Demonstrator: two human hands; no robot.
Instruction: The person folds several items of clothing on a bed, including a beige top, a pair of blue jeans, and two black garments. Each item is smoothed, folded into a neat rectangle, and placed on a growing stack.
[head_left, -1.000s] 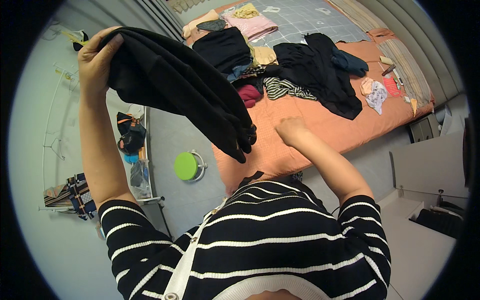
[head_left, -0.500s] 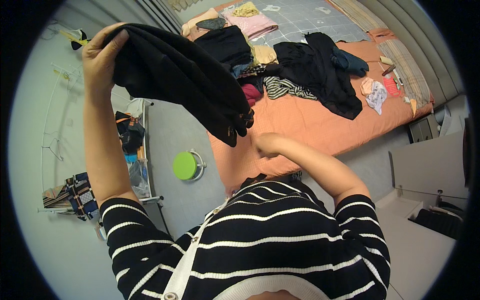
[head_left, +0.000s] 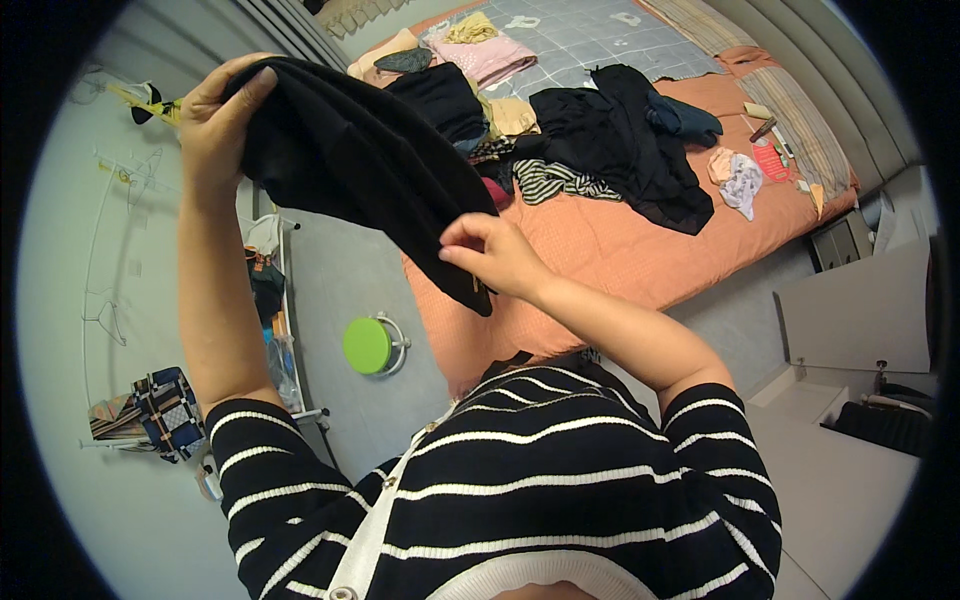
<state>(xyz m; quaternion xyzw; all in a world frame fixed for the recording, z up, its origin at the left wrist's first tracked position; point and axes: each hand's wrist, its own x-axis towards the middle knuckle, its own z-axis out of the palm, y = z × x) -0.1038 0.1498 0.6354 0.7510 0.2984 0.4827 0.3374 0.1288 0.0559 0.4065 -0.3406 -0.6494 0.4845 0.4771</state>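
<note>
A long black garment (head_left: 360, 160), gathered lengthwise in folds, stretches in the air over the floor and the near left corner of the bed. My left hand (head_left: 222, 115) is raised at upper left, closed on its top end with the thumb over the cloth. At the lower end my right hand (head_left: 495, 258) is closed, thumb and fingers pinching the cloth near its hanging tip. What kind of garment it is cannot be made out.
Ahead is a bed with an orange sheet (head_left: 590, 255). On it lie a spread black garment (head_left: 640, 150), a striped cloth (head_left: 555, 182), a dark blue cloth (head_left: 685, 120) and small pale cloths (head_left: 738, 180). A green stool (head_left: 367, 346) stands left of it; hangers (head_left: 103, 318) hang by the wall.
My right hand has risen leftward from below the black garment's end and taken hold of it there. The lower end has shifted slightly down and right; my left hand keeps its hold.
</note>
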